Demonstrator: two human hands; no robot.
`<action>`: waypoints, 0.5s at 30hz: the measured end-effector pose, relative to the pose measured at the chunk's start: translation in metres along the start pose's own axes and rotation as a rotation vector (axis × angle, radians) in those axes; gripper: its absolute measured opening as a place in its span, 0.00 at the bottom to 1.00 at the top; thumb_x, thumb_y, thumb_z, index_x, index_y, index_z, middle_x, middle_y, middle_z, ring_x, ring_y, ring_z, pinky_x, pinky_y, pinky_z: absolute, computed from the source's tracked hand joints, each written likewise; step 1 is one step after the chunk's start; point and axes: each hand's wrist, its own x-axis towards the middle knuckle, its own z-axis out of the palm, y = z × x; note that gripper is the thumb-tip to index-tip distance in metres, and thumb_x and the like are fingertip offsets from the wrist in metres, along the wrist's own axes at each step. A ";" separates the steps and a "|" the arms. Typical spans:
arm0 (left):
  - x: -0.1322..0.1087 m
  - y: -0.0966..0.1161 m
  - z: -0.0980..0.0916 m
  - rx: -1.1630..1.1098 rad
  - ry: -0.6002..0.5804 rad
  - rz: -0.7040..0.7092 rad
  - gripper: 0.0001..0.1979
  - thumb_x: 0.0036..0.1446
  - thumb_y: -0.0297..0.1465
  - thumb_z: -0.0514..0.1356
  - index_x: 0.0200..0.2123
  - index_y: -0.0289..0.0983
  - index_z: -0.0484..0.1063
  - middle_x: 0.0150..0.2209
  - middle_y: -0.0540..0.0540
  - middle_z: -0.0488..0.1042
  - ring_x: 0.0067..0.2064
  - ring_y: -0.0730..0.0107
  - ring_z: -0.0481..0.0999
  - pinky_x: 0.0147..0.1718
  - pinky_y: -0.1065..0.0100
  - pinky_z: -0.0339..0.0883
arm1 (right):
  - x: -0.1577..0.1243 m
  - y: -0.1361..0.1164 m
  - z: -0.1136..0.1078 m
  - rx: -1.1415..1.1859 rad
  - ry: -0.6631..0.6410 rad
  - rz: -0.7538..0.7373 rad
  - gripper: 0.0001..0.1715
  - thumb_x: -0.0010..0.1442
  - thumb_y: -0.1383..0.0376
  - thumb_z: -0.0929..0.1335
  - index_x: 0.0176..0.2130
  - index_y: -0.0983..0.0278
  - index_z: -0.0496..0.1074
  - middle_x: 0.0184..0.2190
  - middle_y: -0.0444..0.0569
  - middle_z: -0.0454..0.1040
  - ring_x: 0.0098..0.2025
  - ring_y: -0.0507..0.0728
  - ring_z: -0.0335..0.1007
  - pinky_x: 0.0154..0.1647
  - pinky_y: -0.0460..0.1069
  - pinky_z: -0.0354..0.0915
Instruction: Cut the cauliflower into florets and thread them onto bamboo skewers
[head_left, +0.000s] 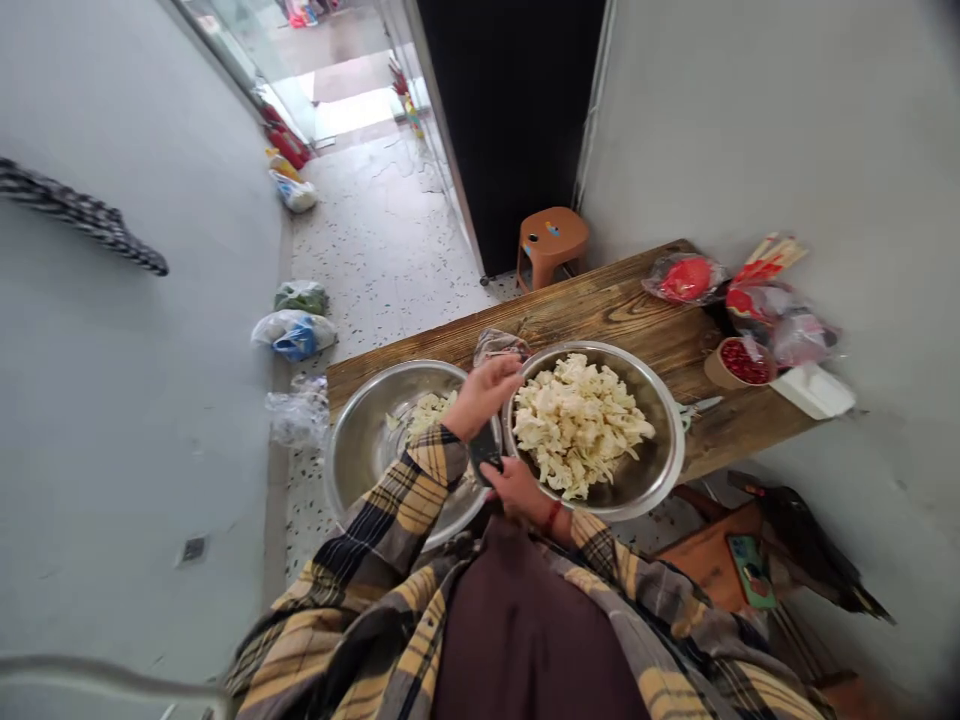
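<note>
My left hand (489,395) reaches over the gap between two steel bowls, its fingers stretched out toward the left rim of the right one. I see nothing held in it. Below it, my right hand (519,490), with a red band at the wrist, is closed around a knife with a dark, broad blade (485,452). The right-hand steel bowl (670,440) is heaped with cauliflower florets (581,420). In the left-hand steel bowl (356,440) lies a smaller amount of pale cauliflower pieces (429,415), partly hidden by my left arm.
Both bowls stand on a wooden table (622,310). A crumpled cloth (500,345) lies behind them; scissors (701,406) are beside the right bowl. A tub of red chillies (742,362) and bagged items sit farther right. A brown stool (553,240) stands beyond. Bags (295,333) line the left wall.
</note>
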 end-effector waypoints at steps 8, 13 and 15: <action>-0.028 -0.061 -0.101 0.392 0.330 -0.214 0.15 0.55 0.33 0.54 0.42 0.31 0.71 0.31 0.43 0.75 0.30 0.70 0.74 0.31 0.67 0.69 | -0.014 -0.013 -0.039 0.308 0.094 0.107 0.27 0.59 0.47 0.63 0.45 0.66 0.67 0.41 0.58 0.77 0.33 0.60 0.77 0.23 0.50 0.72; -0.036 -0.116 -0.079 0.654 0.172 -0.230 0.17 0.45 0.20 0.57 0.39 0.35 0.76 0.42 0.40 0.74 0.47 0.60 0.71 0.51 0.58 0.63 | -0.023 -0.016 -0.032 0.355 0.122 0.149 0.26 0.55 0.49 0.67 0.44 0.65 0.69 0.38 0.56 0.78 0.32 0.60 0.78 0.22 0.48 0.73; -0.037 -0.127 -0.073 0.734 0.077 -0.209 0.21 0.43 0.17 0.57 0.41 0.38 0.76 0.49 0.41 0.71 0.53 0.59 0.67 0.56 0.58 0.57 | -0.025 -0.014 -0.028 0.360 0.127 0.164 0.25 0.54 0.49 0.68 0.42 0.65 0.70 0.37 0.55 0.79 0.31 0.59 0.78 0.21 0.48 0.73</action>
